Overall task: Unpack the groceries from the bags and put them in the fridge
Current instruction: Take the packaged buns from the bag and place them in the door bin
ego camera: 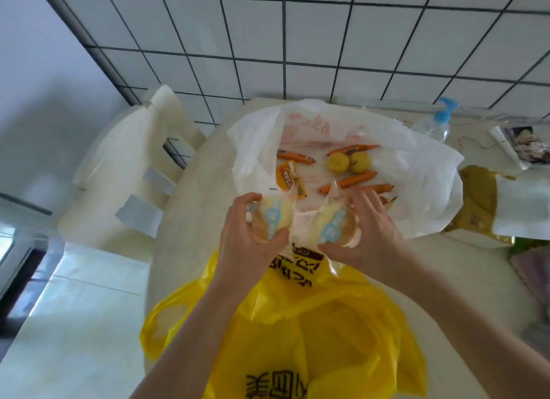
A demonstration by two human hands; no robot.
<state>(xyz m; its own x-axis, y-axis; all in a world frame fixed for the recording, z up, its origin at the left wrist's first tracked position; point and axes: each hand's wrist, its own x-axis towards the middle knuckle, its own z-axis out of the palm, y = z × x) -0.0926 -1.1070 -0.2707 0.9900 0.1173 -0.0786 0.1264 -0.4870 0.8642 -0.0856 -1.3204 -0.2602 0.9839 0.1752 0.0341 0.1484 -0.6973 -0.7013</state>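
Two wrapped buns at frame centre, just above the yellow bag (312,333): left hand (247,238) grips the left bun (269,220), right hand (369,235) grips the right bun (330,226), fingers curled round each. Behind them, upper centre, white bag (416,172) lies open w/ carrots (348,180), two lemons (348,162), a snack pack (288,182). Spray bottle (434,124) upper right, chair (134,166) at left.

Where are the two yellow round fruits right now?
In the head view, the two yellow fruits lie side by side on the white bag, upper middle, between orange sausage sticks, beyond both hands.
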